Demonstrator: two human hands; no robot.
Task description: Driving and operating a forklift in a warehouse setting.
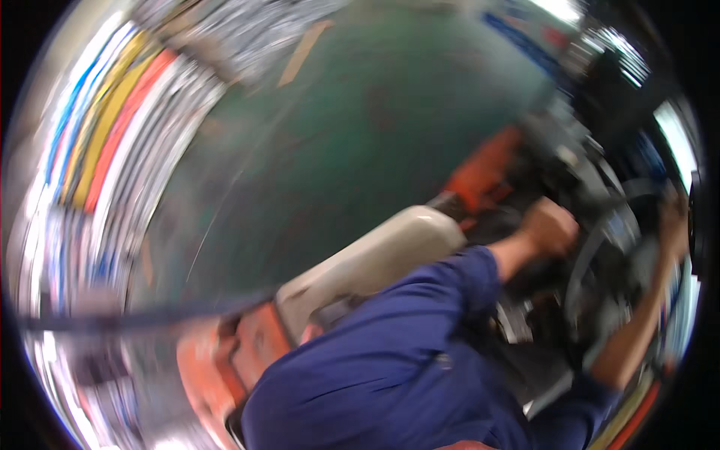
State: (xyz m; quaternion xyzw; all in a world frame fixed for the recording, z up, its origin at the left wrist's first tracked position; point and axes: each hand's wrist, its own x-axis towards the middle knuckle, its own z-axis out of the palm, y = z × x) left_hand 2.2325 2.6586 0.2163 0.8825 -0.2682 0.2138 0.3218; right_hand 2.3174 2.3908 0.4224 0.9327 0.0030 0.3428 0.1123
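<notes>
I sit in an orange and grey vehicle that looks like a forklift, in a dark blue short-sleeved top. My left hand (551,226) is closed in a fist just left of the dark steering wheel (578,281). Whatever is in its fingers is hidden, and I cannot tell if it touches the wheel rim. My right arm reaches forward past the wheel's right side. My right hand (674,225) is smeared by motion near the picture's rim, so its fingers cannot be made out.
A beige rounded panel (375,251) and an orange body part (262,345) lie along my left side. A dark bar (150,319) crosses at left. Stacks of coloured sheets or flat packs (124,127) line the left side of the green floor (330,150). Wrapped stacks (262,30) stand farther off.
</notes>
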